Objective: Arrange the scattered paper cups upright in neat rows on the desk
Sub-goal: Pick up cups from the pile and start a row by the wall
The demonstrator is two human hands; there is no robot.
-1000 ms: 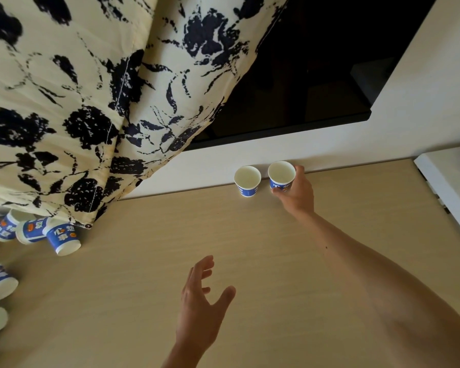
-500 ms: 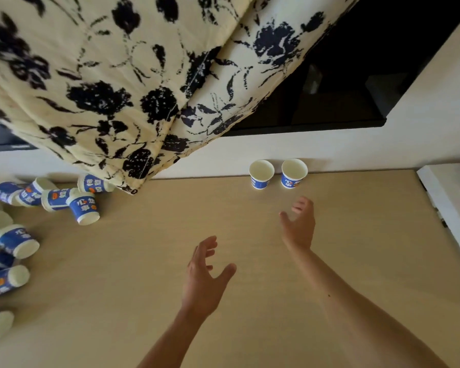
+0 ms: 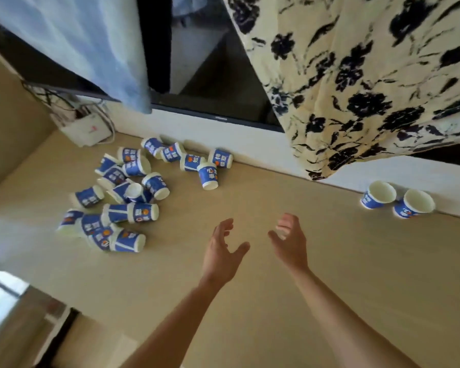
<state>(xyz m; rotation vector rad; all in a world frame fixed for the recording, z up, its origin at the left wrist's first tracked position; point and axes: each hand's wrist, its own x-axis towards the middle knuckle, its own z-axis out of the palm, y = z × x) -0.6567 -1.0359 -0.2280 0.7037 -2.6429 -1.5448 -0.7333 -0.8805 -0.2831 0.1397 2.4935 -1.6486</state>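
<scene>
The left hand (image 3: pixel 221 251) and right hand (image 3: pixel 290 244) hover over the desk (image 3: pixel 276 314), each grip wide and empty. Tipped paper cups (image 3: pixel 133 192) lie scattered at ten o'clock. Two upright cups (image 3: pixel 377 195) stand side by side at two o'clock, by the wall (image 3: pixel 250 144).

Soft, even daylight on desk (image 3: pixel 383 261); faint short shadows beside the scattered cups (image 3: pixel 133 212). Blown-out white patch below-left of the cups. Motion blur smears the cups' left side; wide-angle bending grows away from them.
</scene>
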